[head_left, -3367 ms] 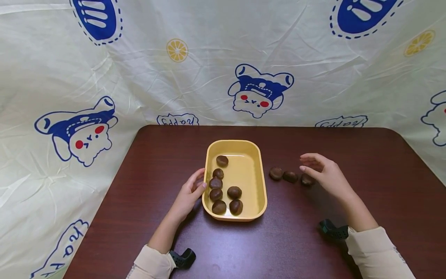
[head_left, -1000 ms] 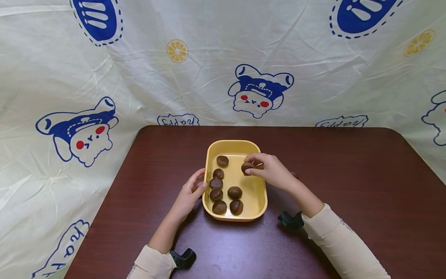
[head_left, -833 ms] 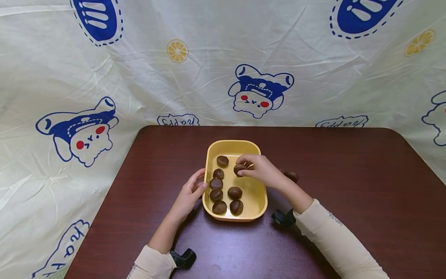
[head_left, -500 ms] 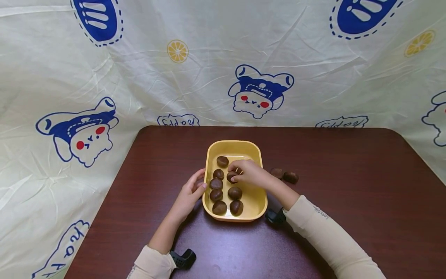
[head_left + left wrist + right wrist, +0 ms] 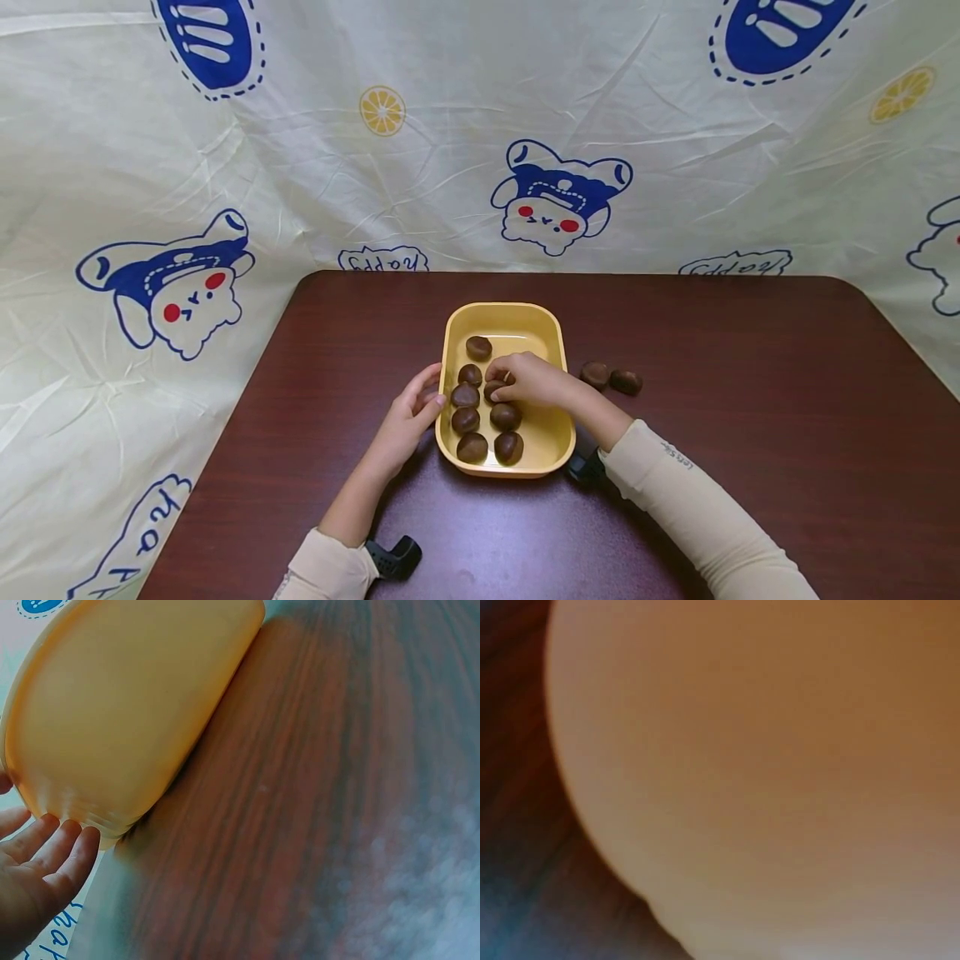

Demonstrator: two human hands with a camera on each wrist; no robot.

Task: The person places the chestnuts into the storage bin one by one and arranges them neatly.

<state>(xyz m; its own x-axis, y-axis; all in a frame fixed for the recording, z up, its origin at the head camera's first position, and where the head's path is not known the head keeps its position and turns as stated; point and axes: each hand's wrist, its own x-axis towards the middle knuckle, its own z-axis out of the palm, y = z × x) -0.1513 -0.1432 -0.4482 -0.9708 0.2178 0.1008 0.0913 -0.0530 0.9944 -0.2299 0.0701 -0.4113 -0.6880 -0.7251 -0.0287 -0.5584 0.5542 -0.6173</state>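
A yellow rectangular tray (image 5: 551,433) stands on the table with several brown chestnuts (image 5: 472,447) lined up along its left side. Two more chestnuts (image 5: 506,416) lie in a second row beside them. My right hand (image 5: 532,382) reaches over the right rim and pinches a chestnut (image 5: 493,391) low in the tray, just behind that second row. Against the tray's left wall rests my left hand (image 5: 408,417). In the left wrist view, the fingers (image 5: 75,859) are nearly straight, tips at the yellow wall (image 5: 127,697). The tray's blurred side fills the right wrist view.
Two loose chestnuts (image 5: 611,378) lie side by side on the dark brown table (image 5: 750,358), right of the tray. A pale printed cloth (image 5: 450,183) hangs behind the table. Each wrist wears a dark strapped device (image 5: 395,558).
My right hand picked up a chestnut from the table on the right and carried it left into the tray, then lower toward the second row. The left hand stays put.
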